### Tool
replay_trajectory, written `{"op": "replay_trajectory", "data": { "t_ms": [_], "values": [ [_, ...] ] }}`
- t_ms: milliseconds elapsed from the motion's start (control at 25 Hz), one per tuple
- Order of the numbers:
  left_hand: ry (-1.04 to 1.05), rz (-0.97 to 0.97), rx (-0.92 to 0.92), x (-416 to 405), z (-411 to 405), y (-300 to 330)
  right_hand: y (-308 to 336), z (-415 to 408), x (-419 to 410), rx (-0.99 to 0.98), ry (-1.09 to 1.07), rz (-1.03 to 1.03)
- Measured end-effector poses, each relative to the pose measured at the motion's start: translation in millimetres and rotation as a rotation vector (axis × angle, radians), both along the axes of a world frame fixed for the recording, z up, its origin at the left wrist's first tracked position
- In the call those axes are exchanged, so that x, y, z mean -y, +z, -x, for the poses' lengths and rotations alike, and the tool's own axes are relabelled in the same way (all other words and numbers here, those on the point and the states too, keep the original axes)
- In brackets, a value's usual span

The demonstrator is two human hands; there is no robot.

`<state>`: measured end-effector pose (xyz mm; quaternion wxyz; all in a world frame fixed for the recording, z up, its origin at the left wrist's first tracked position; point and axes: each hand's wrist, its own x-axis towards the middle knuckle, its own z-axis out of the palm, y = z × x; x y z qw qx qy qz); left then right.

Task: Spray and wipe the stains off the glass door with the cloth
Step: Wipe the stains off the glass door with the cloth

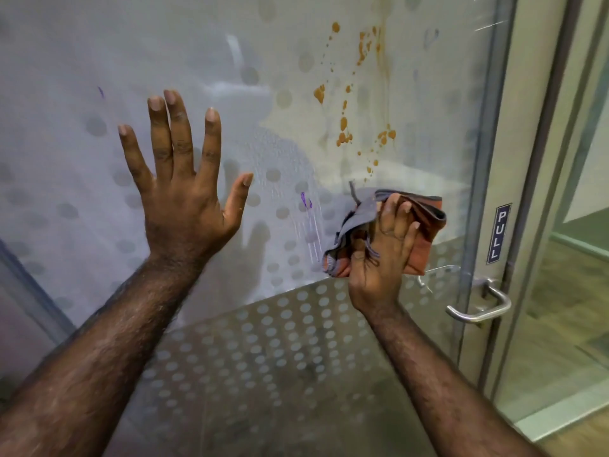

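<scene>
The glass door [99, 47] with a pattern of frosted dots fills the view. Orange-brown stains [344, 127] are spattered over its upper right part, with drips running down. A small purple mark [304, 201] sits lower, with wet streaks below it, and another purple fleck [101, 91] lies at upper left. My left hand [179, 189] is flat against the glass with its fingers spread. My right hand [384, 255] presses a crumpled grey and rust-red cloth [425, 222] to the glass just right of the purple mark. No spray bottle is in view.
A metal lever handle [478, 308] sits at the door's right edge, below a "PULL" label [498, 234]. The metal door frame [540, 159] runs down the right side, with more glass and a wooden floor [566, 324] beyond.
</scene>
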<state>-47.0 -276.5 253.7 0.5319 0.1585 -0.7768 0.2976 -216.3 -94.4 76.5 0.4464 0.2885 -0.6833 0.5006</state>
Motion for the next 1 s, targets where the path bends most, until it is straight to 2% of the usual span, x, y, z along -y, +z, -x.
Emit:
{"op": "replay_trajectory", "data": {
  "t_ms": [240, 360, 440, 520, 640, 760, 1000],
  "values": [
    [0.0, -0.015, 0.027, -1, -2, 2, -26, -40, 41, -0.151, -0.079, -0.294],
    [-0.013, -0.012, 0.03, 2, -3, 1, -26, -24, 32, -0.282, -0.136, -0.358],
    [-0.03, -0.008, 0.025, 2, -2, 1, -18, -5, 16, -0.243, -0.202, -0.295],
    [-0.033, -0.006, 0.028, 2, -2, 1, -8, 7, 3, -0.097, -0.239, -0.157],
    [-0.007, -0.006, 0.036, 2, -2, 0, 2, 1, 9, 0.07, -0.148, 0.027],
    [-0.008, -0.006, 0.041, 1, -1, -1, 9, -18, 29, 0.093, -0.142, 0.098],
    [-0.02, 0.007, 0.031, 2, -2, 0, -6, -59, 62, -0.195, -0.068, -0.265]
  ]
}}
